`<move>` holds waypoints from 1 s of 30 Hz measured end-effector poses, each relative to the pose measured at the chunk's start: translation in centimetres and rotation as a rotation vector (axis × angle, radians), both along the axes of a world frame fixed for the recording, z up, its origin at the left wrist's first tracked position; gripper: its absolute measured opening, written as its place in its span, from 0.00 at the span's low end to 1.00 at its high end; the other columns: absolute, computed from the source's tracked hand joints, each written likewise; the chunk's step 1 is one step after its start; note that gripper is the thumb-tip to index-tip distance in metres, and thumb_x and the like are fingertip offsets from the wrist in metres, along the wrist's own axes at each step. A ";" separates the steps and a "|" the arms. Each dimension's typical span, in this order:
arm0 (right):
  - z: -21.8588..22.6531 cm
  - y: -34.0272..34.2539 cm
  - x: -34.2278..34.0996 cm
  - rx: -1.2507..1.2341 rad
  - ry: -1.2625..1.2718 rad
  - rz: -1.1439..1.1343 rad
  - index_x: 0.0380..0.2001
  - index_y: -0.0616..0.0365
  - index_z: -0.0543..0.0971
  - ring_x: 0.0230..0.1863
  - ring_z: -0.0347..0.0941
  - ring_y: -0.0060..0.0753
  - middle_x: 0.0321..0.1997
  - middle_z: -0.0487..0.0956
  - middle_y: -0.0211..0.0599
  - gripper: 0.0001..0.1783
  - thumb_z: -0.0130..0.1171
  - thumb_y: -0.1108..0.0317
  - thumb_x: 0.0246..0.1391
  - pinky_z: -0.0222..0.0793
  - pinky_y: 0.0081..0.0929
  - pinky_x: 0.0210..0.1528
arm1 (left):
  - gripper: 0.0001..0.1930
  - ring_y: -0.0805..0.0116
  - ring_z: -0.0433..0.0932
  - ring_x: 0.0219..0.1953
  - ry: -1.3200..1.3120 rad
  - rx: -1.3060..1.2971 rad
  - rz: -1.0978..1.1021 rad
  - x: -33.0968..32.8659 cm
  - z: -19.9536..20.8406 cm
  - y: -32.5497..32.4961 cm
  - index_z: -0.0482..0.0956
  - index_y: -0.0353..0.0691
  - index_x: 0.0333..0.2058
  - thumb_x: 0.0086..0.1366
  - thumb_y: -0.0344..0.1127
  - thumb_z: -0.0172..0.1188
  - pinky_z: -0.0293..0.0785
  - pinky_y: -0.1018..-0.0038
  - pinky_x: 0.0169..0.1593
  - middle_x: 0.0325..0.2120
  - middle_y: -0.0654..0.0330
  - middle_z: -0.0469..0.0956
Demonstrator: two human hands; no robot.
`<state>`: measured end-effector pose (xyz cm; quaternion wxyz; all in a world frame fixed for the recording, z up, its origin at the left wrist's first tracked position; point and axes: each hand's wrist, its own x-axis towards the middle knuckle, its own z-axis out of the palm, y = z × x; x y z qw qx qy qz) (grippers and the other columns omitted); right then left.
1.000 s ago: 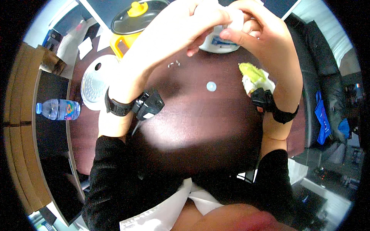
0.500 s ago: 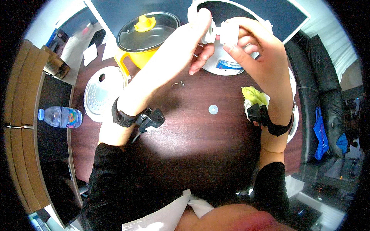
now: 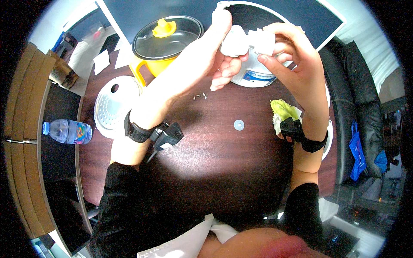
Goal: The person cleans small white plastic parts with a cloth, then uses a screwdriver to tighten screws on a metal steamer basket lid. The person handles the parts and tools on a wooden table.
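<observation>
Over the far part of the table, my left hand point(image 3: 217, 53) grips a rounded white plastic piece point(image 3: 234, 41), thumb up and fingers curled beneath it. Close to its right side, my right hand point(image 3: 297, 58) pinches a small squarish white plastic piece point(image 3: 263, 42) between thumb and fingers. Whether the two pieces touch is hard to make out. Behind them stands a white round appliance point(image 3: 258, 81) with a blue label, partly covered by my hands. Several small screws point(image 3: 200, 96) lie below my left hand. A small translucent disc point(image 3: 238, 125) rests mid-table.
A yellow pot point(image 3: 152, 66) with a glass lid point(image 3: 178, 45) stands far left. Nearer are a perforated white steamer plate point(image 3: 107, 101) and a water bottle point(image 3: 69, 131). A yellow-green and white crumpled thing point(image 3: 284, 109) lies beside my right wrist. A black sofa point(image 3: 365, 77) stands right.
The white piece in my left hand has turned to show a rounder face. My right hand has shifted slightly right with its squarish piece, now also tilted differently.
</observation>
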<state>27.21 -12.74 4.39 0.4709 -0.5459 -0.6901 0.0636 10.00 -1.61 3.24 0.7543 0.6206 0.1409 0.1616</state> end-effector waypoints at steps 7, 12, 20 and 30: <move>0.2 0.1 -0.1 0.023 0.032 -0.015 0.50 0.62 0.71 0.36 0.75 0.18 0.45 0.75 0.35 0.24 0.63 0.81 0.48 0.69 0.13 0.33 | 0.34 0.79 0.59 0.14 -0.130 -0.073 -0.096 -0.2 -0.1 0.3 0.71 0.40 0.29 0.68 0.67 0.31 0.56 0.81 0.17 0.15 0.68 0.64; -0.3 -0.3 0.0 -0.012 0.300 0.111 0.53 0.65 0.69 0.38 0.76 0.24 0.49 0.74 0.40 0.25 0.58 0.84 0.50 0.70 0.14 0.34 | 0.36 0.78 0.60 0.14 -0.059 0.086 -0.054 -0.3 0.0 0.0 0.71 0.41 0.33 0.67 0.69 0.25 0.58 0.80 0.19 0.15 0.69 0.63; 0.5 -0.1 0.5 -0.092 0.287 0.170 0.52 0.67 0.70 0.29 0.73 0.25 0.35 0.77 0.40 0.20 0.55 0.67 0.59 0.67 0.17 0.28 | 0.23 0.80 0.65 0.22 -0.157 0.512 0.259 -0.4 -0.1 -0.6 0.73 0.39 0.33 0.69 0.55 0.44 0.62 0.81 0.25 0.22 0.66 0.67; 0.0 0.1 0.4 -0.154 0.480 0.171 0.28 0.59 0.74 0.19 0.66 0.22 0.19 0.70 0.30 0.29 0.43 0.42 0.62 0.59 0.17 0.22 | 0.20 0.78 0.66 0.26 -0.092 0.565 0.158 -1.8 1.3 -0.5 0.73 0.38 0.34 0.69 0.52 0.48 0.63 0.79 0.30 0.24 0.64 0.67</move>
